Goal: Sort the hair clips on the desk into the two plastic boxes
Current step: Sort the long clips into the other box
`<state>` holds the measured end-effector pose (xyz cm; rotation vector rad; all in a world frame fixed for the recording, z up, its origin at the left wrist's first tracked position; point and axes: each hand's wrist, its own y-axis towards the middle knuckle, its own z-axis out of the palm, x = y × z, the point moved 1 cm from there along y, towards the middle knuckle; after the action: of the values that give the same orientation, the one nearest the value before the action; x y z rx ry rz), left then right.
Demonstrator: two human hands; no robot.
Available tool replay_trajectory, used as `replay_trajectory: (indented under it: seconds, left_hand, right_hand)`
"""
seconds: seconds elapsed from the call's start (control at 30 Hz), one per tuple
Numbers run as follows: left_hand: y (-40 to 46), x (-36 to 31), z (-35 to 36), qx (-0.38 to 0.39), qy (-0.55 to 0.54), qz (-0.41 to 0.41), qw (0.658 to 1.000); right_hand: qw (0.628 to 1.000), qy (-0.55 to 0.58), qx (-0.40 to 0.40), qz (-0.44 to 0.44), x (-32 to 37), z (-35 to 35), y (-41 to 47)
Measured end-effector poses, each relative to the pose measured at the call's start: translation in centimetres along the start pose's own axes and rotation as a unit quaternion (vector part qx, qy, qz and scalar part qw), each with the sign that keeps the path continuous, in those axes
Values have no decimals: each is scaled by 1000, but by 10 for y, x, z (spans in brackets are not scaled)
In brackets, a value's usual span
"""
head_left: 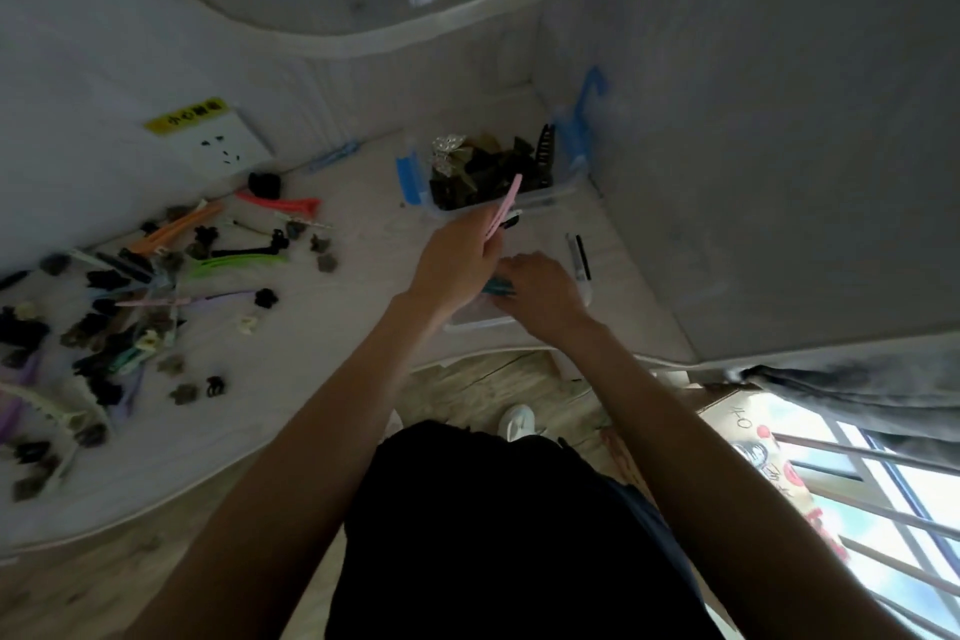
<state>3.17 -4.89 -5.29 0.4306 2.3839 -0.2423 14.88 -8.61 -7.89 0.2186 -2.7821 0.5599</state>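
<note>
Pinching a pink clip (503, 209) in our left hand (453, 261) at frame centre, we rested our right hand (540, 287), fingers curled on teal clips (497, 287), over the near box (480, 320), loose clips (156, 296) lying at left.

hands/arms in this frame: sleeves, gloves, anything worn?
Both arms are bare from the frame edge to the wrists: no sleeves in view. Left hand and right hand are bare too, no gloves. No watch, bracelet or ring can be made out, though the picture is dim and soft. Dark clothing shows on the torso below.
</note>
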Motion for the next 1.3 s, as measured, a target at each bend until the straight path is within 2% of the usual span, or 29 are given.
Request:
replay_trajectory:
  seconds: [0.17, 0.33, 0.43, 0.67, 0.77, 0.83, 0.9, 0.97, 1.03, 1.17, 1.23, 1.3]
  left_hand:
    - [-2, 12, 3, 54, 102, 3, 993]
    - [4, 10, 14, 108, 143, 50, 983]
    - [2, 17, 13, 128, 167, 55, 976]
    - [-26, 52, -16, 17, 174, 113, 978]
    - [-53, 73, -30, -36, 119, 114, 986]
    - [-73, 91, -42, -106, 72, 83, 988]
    - [-93, 112, -54, -166, 37, 12, 985]
    - [-112, 137, -67, -203, 23, -69, 977]
    - [-129, 166, -82, -220, 15, -155, 963]
    - [-150, 212, -116, -187, 31, -257, 948]
    - [-147, 227, -129, -153, 53, -255, 953]
    - [-135, 240, -140, -112, 98, -218, 965]
  right_hand:
    - [995, 91, -34, 27, -19, -5, -15]
    - [979, 101, -170, 46, -36, -11, -35]
    - [975, 94, -196, 38, -36, -10, -36]
    - [982, 57, -169, 55, -29, -2, -36]
    - [975, 59, -210, 43, -13, -1, -38]
    - [965, 75, -251, 12, 9, -2, -35]
    - [960, 94, -261, -35, 37, -2, -28]
    - [961, 126, -229, -93, 71, 2, -16]
    - [966, 144, -165, -138, 104, 12, 0]
    - [978, 119, -53, -161, 154, 42, 40]
    - [984, 107, -39, -138, 172, 50, 65]
    - [989, 90, -47, -104, 188, 52, 93]
